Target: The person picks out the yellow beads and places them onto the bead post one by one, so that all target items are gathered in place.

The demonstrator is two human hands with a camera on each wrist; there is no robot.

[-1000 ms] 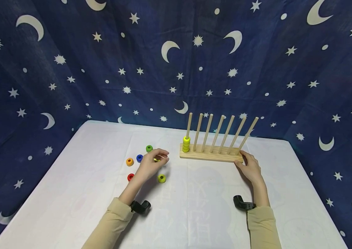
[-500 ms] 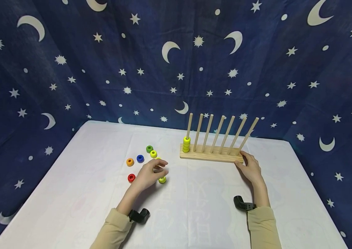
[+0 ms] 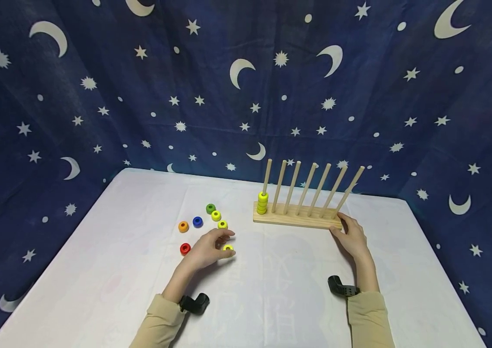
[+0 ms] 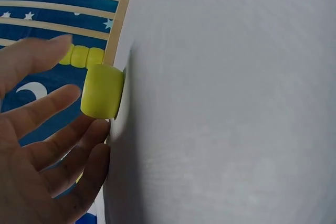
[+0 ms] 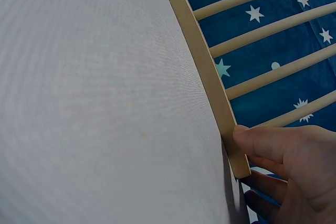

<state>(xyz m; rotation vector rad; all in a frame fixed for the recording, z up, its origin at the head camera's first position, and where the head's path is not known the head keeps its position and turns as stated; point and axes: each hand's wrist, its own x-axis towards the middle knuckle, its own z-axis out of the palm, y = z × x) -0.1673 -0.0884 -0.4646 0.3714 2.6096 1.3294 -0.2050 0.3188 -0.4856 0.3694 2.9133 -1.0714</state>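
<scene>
My left hand (image 3: 206, 249) hovers low over the table with thumb and fingers apart around a yellow bead (image 3: 228, 247). In the left wrist view that yellow bead (image 4: 102, 92) stands on the white cloth just beyond the fingertips, and no firm contact shows. My right hand (image 3: 353, 239) holds the right end of a wooden peg rack (image 3: 294, 220), thumb on the front edge and fingers behind. The right wrist view shows the same grip on the rack's base (image 5: 210, 80). Several yellow beads (image 3: 262, 203) are stacked on the leftmost peg; the other pegs are bare.
Left of the rack lie a green bead (image 3: 210, 209), two more yellow beads (image 3: 216, 215), a blue bead (image 3: 197, 222), an orange bead (image 3: 183, 226) and a red bead (image 3: 185, 249). A dark curtain (image 3: 211, 106) with moons and stars stands behind the white table (image 3: 111, 270).
My left hand has moved down toward the table's front, from the farther yellow beads to the nearest one, uncovering the others. My right hand stays on the rack.
</scene>
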